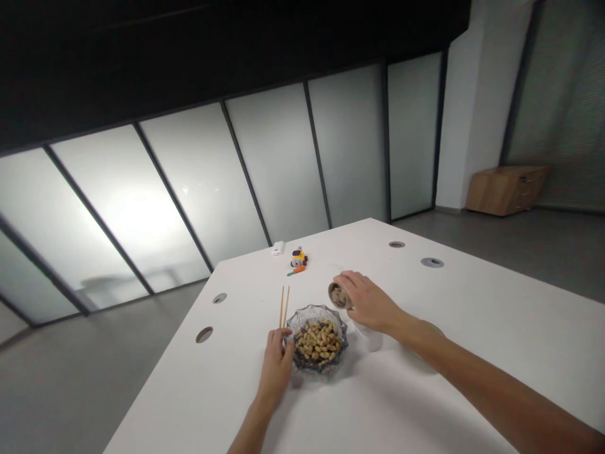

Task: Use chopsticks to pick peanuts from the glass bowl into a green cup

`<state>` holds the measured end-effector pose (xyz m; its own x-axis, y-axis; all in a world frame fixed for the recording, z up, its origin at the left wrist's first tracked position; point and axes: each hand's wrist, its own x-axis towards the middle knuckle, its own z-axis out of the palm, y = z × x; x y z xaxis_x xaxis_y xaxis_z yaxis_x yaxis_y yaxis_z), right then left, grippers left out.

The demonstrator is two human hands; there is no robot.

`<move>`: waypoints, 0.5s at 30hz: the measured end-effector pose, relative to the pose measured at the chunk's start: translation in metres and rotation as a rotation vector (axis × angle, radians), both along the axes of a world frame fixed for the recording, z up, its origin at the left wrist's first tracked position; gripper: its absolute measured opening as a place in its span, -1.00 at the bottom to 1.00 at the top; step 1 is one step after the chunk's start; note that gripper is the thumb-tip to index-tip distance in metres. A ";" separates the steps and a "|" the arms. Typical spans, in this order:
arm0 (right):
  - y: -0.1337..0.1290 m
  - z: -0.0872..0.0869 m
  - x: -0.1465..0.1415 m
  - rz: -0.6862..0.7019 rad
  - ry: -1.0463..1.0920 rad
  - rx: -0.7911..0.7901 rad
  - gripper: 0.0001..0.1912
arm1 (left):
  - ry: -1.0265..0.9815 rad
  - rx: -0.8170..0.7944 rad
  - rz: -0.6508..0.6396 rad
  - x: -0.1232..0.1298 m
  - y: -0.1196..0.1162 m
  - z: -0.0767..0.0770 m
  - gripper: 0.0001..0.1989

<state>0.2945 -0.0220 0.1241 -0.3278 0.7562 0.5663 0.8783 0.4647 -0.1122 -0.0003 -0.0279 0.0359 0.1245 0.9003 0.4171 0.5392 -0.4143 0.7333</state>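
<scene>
No lettering, label, brand, number or sign is showing legibly in the head view. The toy vehicle is bearing a dark patch with a small reddish mark on its upper part; this mark is appearing too small and blurred for reading. The white box is carrying faint dark marks along its near edge; these are also appearing too small for telling whether they are characters or numerals.

This looks like an office. A row of frosted glass panels in dark frames closes off one side, and a low wooden drawer cabinet stands near a white column. The broad white surface has round cable grommets.
</scene>
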 end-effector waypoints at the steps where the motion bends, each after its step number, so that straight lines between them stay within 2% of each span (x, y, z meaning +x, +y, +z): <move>1: 0.002 -0.001 -0.010 0.040 -0.105 0.001 -0.29 | -0.002 0.001 -0.001 0.000 0.000 0.000 -0.75; 4: 0.008 -0.005 -0.035 0.171 -0.363 0.053 -0.43 | -0.004 0.000 -0.004 0.001 -0.001 0.000 -0.76; 6: 0.012 -0.006 -0.045 0.243 -0.461 0.127 -0.54 | -0.003 -0.002 -0.004 0.002 -0.001 -0.001 -0.77; 8: 0.016 -0.003 -0.051 0.293 -0.487 0.197 -0.63 | -0.002 -0.006 -0.005 0.002 -0.001 0.000 -0.78; 11: 0.019 0.009 -0.055 0.319 -0.467 0.259 -0.65 | -0.001 -0.012 -0.004 0.002 -0.001 0.000 -0.78; 15: 0.016 0.023 -0.055 0.361 -0.448 0.231 -0.59 | -0.009 -0.026 -0.007 0.002 -0.001 -0.001 -0.79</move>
